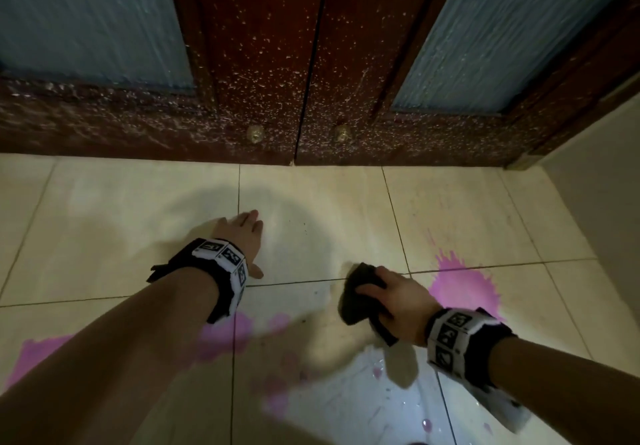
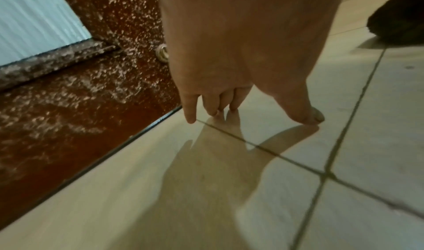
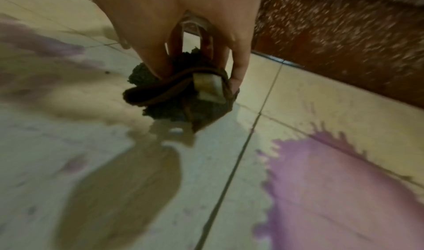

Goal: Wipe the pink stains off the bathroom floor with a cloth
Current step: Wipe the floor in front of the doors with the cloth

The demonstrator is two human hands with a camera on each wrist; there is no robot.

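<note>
Gripping the bunched dark cloth (image 1: 360,292), the right hand (image 1: 403,301) hangs just left of a pink stain (image 1: 464,288).

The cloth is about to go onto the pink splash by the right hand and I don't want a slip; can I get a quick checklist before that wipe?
1. Cloth gripped: ok, the right hand holds it bunched.
2. Cloth touching the floor: cannot tell; its shadow suggests that it is just above the tiles.
3. Target stain: ok, the pink splash lies just right of the cloth, unwiped.
4. Left hand braced: ok, fingertips on bare tile near the door, off the pink.
5. Other stains left: not ok, pink patches remain under the left forearm.
</note>
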